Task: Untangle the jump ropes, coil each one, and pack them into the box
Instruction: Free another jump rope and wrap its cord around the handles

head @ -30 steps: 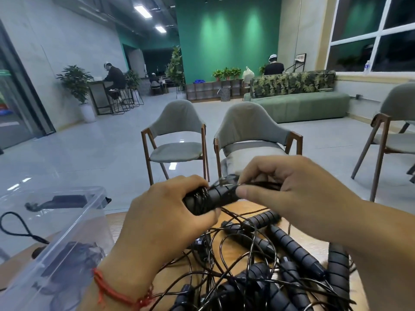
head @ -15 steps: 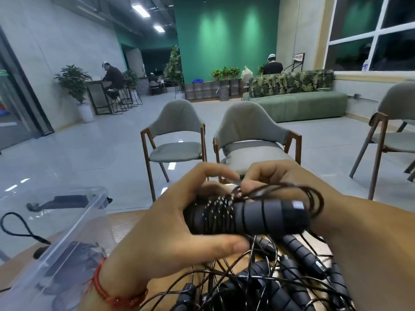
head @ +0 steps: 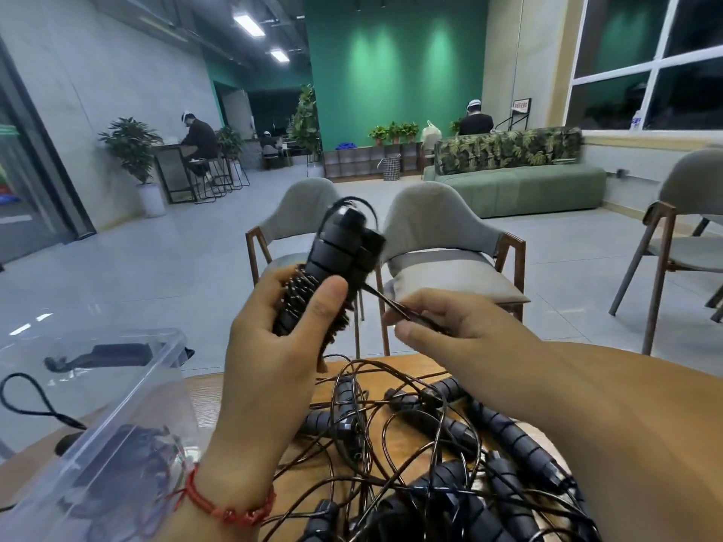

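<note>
Jump rope (head: 332, 275) first: it stands upright in my left hand (head: 274, 346), raised above the desk (head: 203, 393). My fingers (head: 270, 285) curl round its two black ribbed handles, thumb pressed across the front. Thin glossy cord is wound in tight turns about their lower half. My right hand (head: 450, 326) pinches the cord's loose tail (head: 385, 303) between thumb and forefinger, just beside the bundle. I judge it light, the handles rigid and grippy, the cord wiry and apt to spring loose, so I would grip over the turns. The tangled pile (head: 430, 444) lies below on the desk. The clear plastic box (head: 117, 424) sits to the left, with dark ropes inside.
</note>
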Demonstrator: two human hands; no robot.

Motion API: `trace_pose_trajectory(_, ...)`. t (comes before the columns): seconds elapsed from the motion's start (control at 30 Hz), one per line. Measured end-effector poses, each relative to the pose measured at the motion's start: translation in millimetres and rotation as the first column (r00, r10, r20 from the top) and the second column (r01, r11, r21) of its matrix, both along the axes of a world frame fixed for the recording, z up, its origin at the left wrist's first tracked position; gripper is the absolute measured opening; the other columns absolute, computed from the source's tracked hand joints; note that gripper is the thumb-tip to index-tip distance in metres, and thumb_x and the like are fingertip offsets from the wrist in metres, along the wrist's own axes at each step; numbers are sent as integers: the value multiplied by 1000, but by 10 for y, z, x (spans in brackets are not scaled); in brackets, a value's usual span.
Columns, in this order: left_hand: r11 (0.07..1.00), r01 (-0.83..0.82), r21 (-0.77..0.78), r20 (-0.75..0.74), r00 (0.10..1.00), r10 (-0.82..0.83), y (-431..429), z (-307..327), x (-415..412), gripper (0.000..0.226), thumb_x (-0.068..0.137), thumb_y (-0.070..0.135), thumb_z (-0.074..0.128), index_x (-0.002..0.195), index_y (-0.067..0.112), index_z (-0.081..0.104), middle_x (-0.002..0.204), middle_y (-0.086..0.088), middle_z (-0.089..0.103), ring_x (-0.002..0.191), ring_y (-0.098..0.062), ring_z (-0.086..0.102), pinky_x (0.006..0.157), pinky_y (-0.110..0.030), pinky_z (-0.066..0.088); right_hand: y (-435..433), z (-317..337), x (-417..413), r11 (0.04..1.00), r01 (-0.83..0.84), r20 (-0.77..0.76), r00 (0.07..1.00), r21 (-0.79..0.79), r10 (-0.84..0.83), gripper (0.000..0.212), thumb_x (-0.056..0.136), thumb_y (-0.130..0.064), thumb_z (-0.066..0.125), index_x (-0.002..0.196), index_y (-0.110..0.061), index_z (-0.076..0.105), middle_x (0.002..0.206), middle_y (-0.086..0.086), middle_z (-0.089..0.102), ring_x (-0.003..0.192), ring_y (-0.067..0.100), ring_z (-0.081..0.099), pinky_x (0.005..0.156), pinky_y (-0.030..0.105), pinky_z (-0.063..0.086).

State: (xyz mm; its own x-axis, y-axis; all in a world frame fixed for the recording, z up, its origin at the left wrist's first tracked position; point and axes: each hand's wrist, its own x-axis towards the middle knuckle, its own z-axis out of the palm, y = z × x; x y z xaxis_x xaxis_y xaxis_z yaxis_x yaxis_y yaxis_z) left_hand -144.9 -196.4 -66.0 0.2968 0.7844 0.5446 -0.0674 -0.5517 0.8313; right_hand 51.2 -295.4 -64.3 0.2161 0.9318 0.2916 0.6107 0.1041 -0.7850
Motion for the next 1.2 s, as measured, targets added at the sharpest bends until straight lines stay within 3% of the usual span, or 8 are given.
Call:
trace_pose_trajectory(0.1,997,-8,-79,54,998,12,43,-4,6,33,99,53,62,129,38,65,100,-3,73,83,-23,72,60,-35,62,-34,19,-96,1000,9,83,996,-13,-8,25,105,-56,54,116,-43,73,101,-17,74,98,2,67,89,36,54)
trace_pose_trajectory(0.23,993,-15,-116,67,998,23,58,-25,14,35,101,53,60,128,33,66,100,-3,74,85,-23,73,59,-35,62,-48,5,-227,998,29,223,974,53,-40,26,107,-55,51,115,-41,72,92,-17,72,91,2,65,78,22,52)
trace_pose_trajectory(0.43,995,-99,3,-7,995,99,1,-70,72,30,96,54,66,122,40,60,97,8,70,82,-16,72,57,-31,62,-118,87,-313,990,17,371,926,138,-68,27,106,-56,48,94,-38,64,76,-11,64,77,8,62,64,21,41)
trace_pose_trajectory(0.57,995,-98,14,-49,994,99,-3,-107,101,27,97,55,65,118,40,57,92,7,70,74,-18,71,58,-29,60,-177,139,-345,988,33,477,873,152,-103,29,105,-58,45,96,-35,61,76,-10,63,76,9,60,63,20,39)
trace_pose_trajectory(0.67,992,-100,79,-137,984,110,5,-117,87,30,96,52,67,121,40,54,91,12,68,83,-10,69,65,-20,56,-221,176,-307,968,61,545,817,245,-189,22,103,-55,49,100,-39,64,74,-17,60,71,3,57,61,17,32)
trace_pose_trajectory(0.83,988,74,135,-409,913,-12,26,-108,21,37,93,56,69,127,49,58,104,14,71,93,-7,72,70,-15,55,-252,240,-158,907,109,531,779,407,-332,28,101,-59,54,92,-36,69,75,-17,61,69,8,55,59,30,42)
trace_pose_trajectory(0.97,956,243,164,-554,825,-115,6,-100,-13,41,89,62,71,127,49,62,106,16,73,98,-5,72,76,-25,61,-270,271,-115,941,50,545,805,335,-236,28,97,-62,56,93,-39,73,80,-20,63,75,6,61,62,33,48)
trace_pose_trajectory(1.2,936,282,210,-614,783,-98,-35,-74,-45,34,86,73,72,111,51,70,93,19,75,85,-4,73,73,-37,62,-205,214,-86,970,-67,503,862,236,-63,29,93,-65,63,83,-38,70,73,-16,61,74,8,62,62,35,49)
